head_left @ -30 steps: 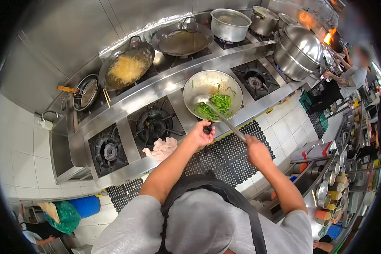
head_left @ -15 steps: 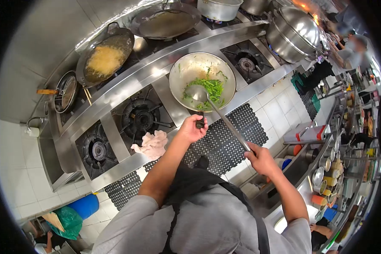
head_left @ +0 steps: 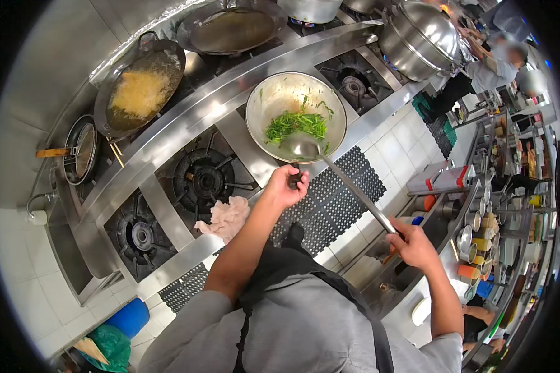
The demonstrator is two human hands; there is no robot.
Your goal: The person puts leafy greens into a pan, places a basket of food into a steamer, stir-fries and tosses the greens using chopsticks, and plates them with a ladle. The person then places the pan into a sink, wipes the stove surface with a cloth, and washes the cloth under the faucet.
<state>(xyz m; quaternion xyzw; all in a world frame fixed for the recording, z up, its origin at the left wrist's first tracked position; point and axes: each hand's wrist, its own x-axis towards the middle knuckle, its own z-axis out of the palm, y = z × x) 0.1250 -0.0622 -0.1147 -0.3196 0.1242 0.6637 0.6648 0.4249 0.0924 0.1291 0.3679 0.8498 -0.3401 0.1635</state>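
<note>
Left hand [head_left: 286,185]: clasping the wok [head_left: 271,94] handle [head_left: 294,181], half covering it
Right hand [head_left: 414,244]: gripping the ladle [head_left: 354,191], hiding its end
Greens [head_left: 292,126]: in the wok, partly behind the ladle, can't quite tell if touching

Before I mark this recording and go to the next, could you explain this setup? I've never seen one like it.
There is no machine: these are a person's two bare hands. One camera, worn on the head, takes every picture, looking forward and down, so the dark apron shows at the bottom.

The left hand grips the dark handle of a pale wok. The right hand holds a long metal ladle, its bowl down by the chopped green vegetables inside.

On the steel stove, a crumpled pinkish cloth lies near the front edge. Farther back stands a dark wok with yellowish food.
</note>
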